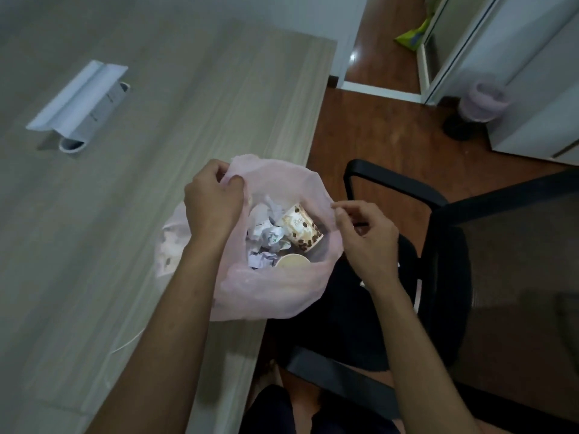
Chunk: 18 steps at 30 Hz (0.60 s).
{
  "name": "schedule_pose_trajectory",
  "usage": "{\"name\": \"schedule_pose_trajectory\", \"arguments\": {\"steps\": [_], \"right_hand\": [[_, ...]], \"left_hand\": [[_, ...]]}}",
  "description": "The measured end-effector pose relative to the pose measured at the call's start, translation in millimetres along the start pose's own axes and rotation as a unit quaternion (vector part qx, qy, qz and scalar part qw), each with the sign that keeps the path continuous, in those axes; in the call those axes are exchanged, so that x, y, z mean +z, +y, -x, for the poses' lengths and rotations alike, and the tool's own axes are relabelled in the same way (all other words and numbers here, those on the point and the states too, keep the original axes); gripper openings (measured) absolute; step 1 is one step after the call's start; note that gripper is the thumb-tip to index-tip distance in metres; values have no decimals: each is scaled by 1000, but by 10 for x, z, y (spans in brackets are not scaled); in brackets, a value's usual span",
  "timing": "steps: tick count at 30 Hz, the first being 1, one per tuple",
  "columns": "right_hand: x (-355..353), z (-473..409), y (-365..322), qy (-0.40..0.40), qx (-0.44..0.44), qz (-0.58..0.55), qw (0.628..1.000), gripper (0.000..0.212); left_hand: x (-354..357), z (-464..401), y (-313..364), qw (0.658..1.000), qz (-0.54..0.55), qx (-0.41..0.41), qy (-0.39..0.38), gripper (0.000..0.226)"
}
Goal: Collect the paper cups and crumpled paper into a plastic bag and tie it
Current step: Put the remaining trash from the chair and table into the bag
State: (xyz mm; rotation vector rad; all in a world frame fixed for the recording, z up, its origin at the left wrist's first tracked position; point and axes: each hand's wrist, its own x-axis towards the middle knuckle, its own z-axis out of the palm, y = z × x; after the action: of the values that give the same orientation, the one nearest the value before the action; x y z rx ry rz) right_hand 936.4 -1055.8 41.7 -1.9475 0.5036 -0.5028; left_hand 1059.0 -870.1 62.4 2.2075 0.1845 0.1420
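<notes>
The pink plastic bag (275, 286) was held open at the desk (125, 214) edge, its rim pinched by the left hand (213, 202) and, opposite, by the right hand (366, 236). Inside it, crumpled paper (266, 233) lay beside a bean-printed paper cup (302, 228) whose lettering was unreadable; a second cup (293, 263) was half hidden, and another showed only dimly through the bag's desk-side wall.

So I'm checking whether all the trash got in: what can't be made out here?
- Head view: left hand hides part of the pink plastic bag mouth.
- Cup count: the bag's film blurs shapes at its left side.
- Right hand: whether it pinches the rim is unclear.
- Table: cut off at the left edge.
</notes>
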Motion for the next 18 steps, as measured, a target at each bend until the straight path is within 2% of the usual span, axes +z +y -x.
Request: {"name": "schedule_pose_trajectory", "arguments": {"steps": [4, 7, 10, 14, 18], "right_hand": [[-170, -6, 600, 113, 75, 27, 990, 12], [-168, 20, 1211, 146, 174, 40, 973, 12], [-111, 102, 1893, 99, 264, 90, 955, 18], [-48, 147, 2671, 3, 373, 180, 910, 43], [12, 119, 3183, -34, 411, 251, 876, 54]], "left_hand": [[183, 21, -11, 1000, -15, 3, -19, 14], [309, 44, -53, 999, -33, 8, -29, 16], [425, 52, -107, 998, -46, 8, -35, 15], [548, 48, -204, 998, -56, 14, -39, 13], [630, 63, -295, 998, -56, 26, -29, 9]]}}
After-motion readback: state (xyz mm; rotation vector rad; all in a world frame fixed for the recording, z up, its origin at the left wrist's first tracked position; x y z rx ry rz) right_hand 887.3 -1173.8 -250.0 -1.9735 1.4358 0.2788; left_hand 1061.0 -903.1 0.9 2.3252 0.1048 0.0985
